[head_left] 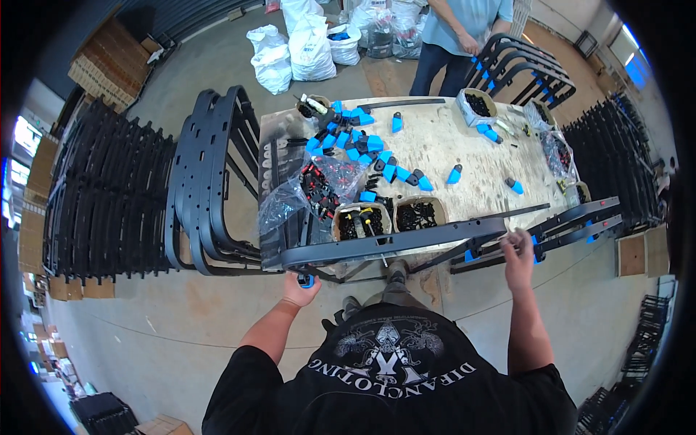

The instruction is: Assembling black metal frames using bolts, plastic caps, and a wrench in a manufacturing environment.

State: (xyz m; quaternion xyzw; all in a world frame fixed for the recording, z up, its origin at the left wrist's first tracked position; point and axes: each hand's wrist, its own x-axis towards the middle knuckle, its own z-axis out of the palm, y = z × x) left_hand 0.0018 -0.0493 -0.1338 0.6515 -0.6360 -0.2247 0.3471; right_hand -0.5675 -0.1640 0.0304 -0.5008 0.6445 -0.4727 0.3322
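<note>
A black metal tube frame (384, 244) with a rounded left corner lies along the near edge of the work table (428, 138). Under that corner, my left hand (296, 291) is closed around a blue and black plastic end piece (306, 280). My right hand (518, 255) is raised by the frame's right end, its fingers bent together and slightly blurred; what they hold, if anything, I cannot make out. Several more blue and black end pieces (373, 143) are scattered over the table. Two boxes of small black parts (417, 215) stand behind the frame, and a yellow-and-black screwdriver (368, 221) lies in the left one.
More black frames (210, 181) stand at the table's left, with others (580, 217) at its right corner. A plastic bag of red and black parts (319, 190) lies on the table. Across it, another person (464, 32) handles frames. White sacks (312, 47) stand behind.
</note>
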